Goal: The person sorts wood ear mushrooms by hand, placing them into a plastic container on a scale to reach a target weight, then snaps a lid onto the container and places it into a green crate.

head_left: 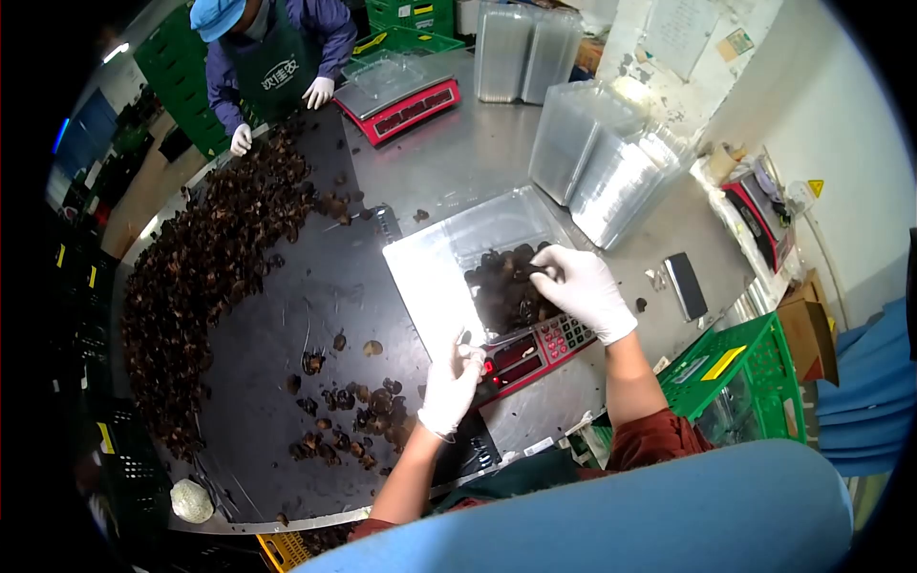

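Observation:
A clear plastic tray point(435, 250) lies on a red scale point(523, 374) with a keypad and lit display. Dark mushroom-like pieces point(511, 296) fill the tray's right part. Above their right side, my gloved right hand point(578, 286) has its thumb and fingers pinched on a dark piece. At the tray's near left edge, beside the scale's display, is my gloved left hand point(453, 384); its fingers are curled together with a small dark piece at their tips. Scattered dark pieces point(382, 411) lie on the black mat left of it.
A long heap of dark pieces point(215, 258) curves along the left. Stacked clear trays point(611, 158) stand behind the scale. A co-worker point(277, 67) is near another red scale point(401, 100). A phone point(685, 286) and green crate point(740, 372) are at the right.

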Demonstrator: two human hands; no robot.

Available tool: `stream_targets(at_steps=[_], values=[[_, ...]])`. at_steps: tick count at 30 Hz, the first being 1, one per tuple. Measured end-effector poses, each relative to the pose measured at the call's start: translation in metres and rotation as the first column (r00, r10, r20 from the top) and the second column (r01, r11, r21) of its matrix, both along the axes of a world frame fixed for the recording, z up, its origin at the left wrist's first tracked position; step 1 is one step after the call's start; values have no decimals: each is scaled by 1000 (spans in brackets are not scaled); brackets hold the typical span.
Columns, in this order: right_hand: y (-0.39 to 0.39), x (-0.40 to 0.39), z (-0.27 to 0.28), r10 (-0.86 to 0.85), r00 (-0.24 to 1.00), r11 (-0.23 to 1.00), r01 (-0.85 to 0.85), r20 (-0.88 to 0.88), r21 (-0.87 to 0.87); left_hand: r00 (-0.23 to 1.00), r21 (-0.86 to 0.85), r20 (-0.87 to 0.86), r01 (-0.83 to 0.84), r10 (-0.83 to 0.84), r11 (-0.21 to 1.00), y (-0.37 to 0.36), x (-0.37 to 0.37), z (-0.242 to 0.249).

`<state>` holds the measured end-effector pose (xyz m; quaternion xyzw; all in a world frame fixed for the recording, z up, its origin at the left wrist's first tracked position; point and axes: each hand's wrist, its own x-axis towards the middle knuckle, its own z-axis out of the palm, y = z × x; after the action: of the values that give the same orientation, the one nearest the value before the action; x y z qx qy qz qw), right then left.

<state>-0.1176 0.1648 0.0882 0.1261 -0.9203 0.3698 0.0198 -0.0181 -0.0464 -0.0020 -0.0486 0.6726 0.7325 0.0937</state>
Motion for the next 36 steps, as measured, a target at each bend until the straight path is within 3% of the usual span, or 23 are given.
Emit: stream_targets(at_steps=[1, 3, 4, 5, 7, 8, 9, 11, 12, 15, 17, 19, 21, 24, 27, 29, 31, 33, 35, 36], values=[[-7, 3, 11, 40, 998, 993, -34, 50, -116, 999, 38, 33, -18, 17, 999, 2, 1, 0], [-26, 3, 21, 329, 939, 919, -296, 95, -261, 993, 113, 107, -57, 45, 992, 5, 4, -1], [-36, 2, 24, 416, 890, 899, -373, 184, -228, 993, 151, 109, -67, 51, 986, 6, 6, -3], [-42, 0, 26, 419, 894, 907, -404, 158, -119, 992, 189, 109, -78, 58, 979, 6, 9, -7], [-37, -14, 14, 359, 924, 896, -380, -128, -228, 991, 232, 119, -92, 65, 968, 5, 16, -11], [-30, -21, 24, 271, 955, 927, -293, -121, -235, 990, 236, 128, -93, 64, 967, 2, 21, -11], [-19, -39, 10, 156, 960, 945, -214, -233, -248, 989, 240, 138, -93, 61, 966, -2, 25, -11], [6, -65, 7, -32, 998, 940, 12, -52, -342, 982, 205, 131, -160, 135, 966, -10, 31, -3], [20, -81, -7, -86, 995, 918, 58, -54, -391, 971, 184, 139, -218, 194, 958, -16, 31, 3], [46, -112, -36, -212, 977, 952, 209, 12, -223, 943, 186, 86, -333, 322, 925, -32, 26, 4], [48, -125, -60, -199, 979, 972, 203, 44, -117, 972, 135, 111, -222, 208, 966, -31, 15, 7], [44, -135, -80, -104, 988, 984, 119, 113, -132, 989, 151, 138, -80, 60, 985, -15, 4, 8], [41, -139, -92, 6, 985, 848, 85, 170, -524, 981, 182, 194, -30, -6, 983, 5, -7, 10], [54, -113, -63, 81, 980, 657, 83, 179, -749, 974, 274, 227, -85, 22, 958, 14, -19, -6], [67, -52, -43, 84, 966, 809, 78, 245, -582, 972, 361, 224, -143, 63, 922, 5, -19, -16], [69, -20, -58, 104, 945, 764, 123, 310, -633, 957, 539, 290, -185, 25, 822, -8, -21, -17], [67, 1, -73, 10, 962, 869, 126, 272, -479, 962, 520, 270, -183, 42, 834, -13, -17, -19], [64, 17, -74, -5, 871, 771, 316, 490, -552, 963, 402, 262, -164, 58, 901, -15, -16, -13], [66, 24, -85, 148, 823, 636, 345, 548, -691, 976, 375, 211, -135, 57, 917, -15, -13, -17], [66, 29, -86, 178, 822, 630, 327, 541, -704, 976, 374, 210, -138, 61, 917, -16, -11, -18]])
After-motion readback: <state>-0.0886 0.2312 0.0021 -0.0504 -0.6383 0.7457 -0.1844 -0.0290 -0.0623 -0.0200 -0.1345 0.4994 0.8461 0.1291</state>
